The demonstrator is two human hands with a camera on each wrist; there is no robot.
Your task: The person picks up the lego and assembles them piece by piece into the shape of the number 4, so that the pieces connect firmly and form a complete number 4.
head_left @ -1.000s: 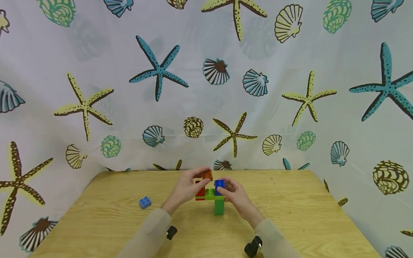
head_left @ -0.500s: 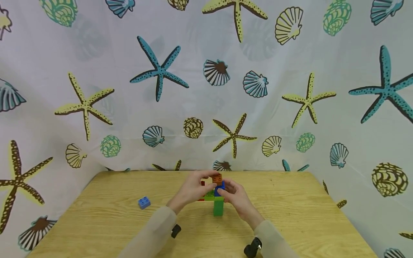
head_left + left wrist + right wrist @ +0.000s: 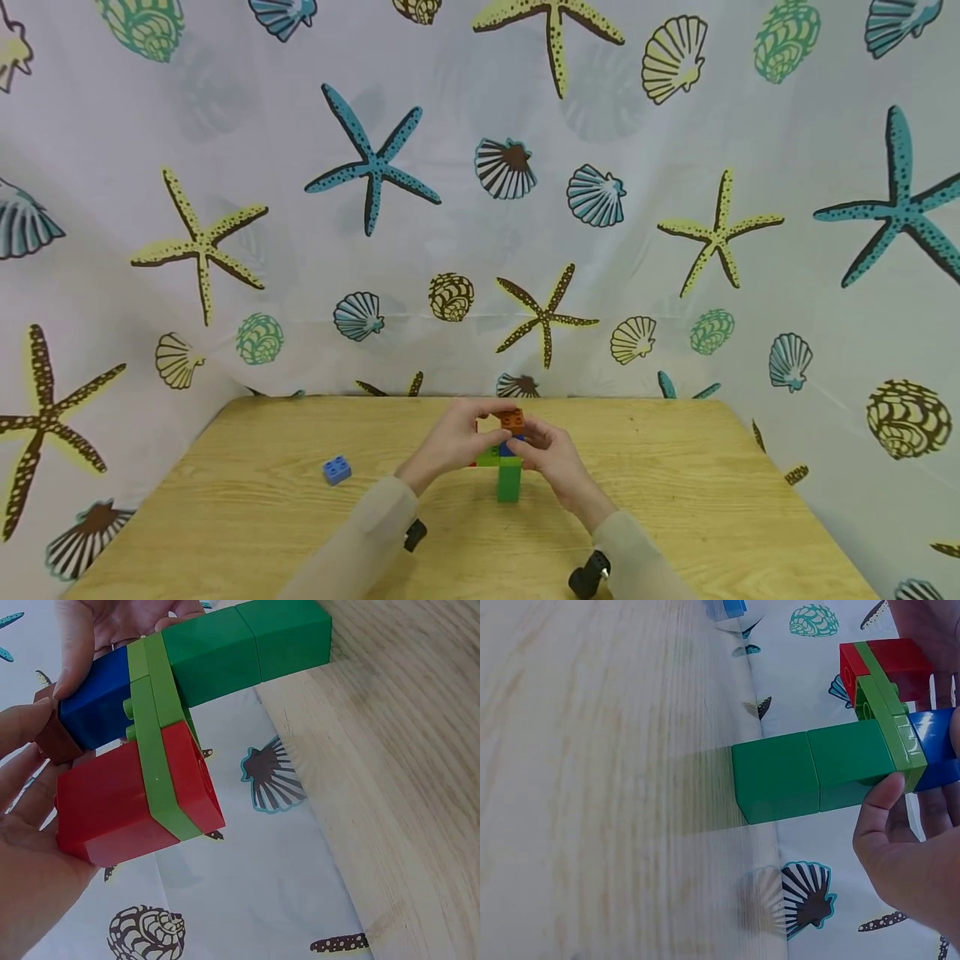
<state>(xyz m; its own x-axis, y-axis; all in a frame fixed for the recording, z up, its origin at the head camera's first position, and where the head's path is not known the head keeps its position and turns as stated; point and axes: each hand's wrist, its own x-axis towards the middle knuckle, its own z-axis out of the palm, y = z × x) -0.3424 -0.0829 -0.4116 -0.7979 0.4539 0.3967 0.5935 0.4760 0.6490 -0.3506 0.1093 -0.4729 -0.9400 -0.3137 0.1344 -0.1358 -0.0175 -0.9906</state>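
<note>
With thumb and fingers, my left hand point(image 3: 452, 435) pinches an orange-brown toy building brick point(image 3: 513, 422). That brick sits against the top of a blue brick point(image 3: 97, 699); whether it is pressed fully down I cannot tell. My right hand point(image 3: 558, 465) grips the built structure around the blue brick. Below the blue one runs a lime-green bar point(image 3: 156, 761), with two stacked dark green bricks point(image 3: 810, 774) standing under it as a leg. At the bar's other end a red brick point(image 3: 112, 806) sits on top and another red piece point(image 3: 193, 774) hangs underneath.
A loose light-blue brick point(image 3: 337, 470) lies on the wooden table point(image 3: 262, 517), left of the structure. Behind the table's far edge hangs a cloth point(image 3: 420, 350) printed with shells and starfish.
My left hand has moved right with the orange-brown brick, from above the red end to the blue brick, and down onto it. My right hand has stayed at the blue brick.
</note>
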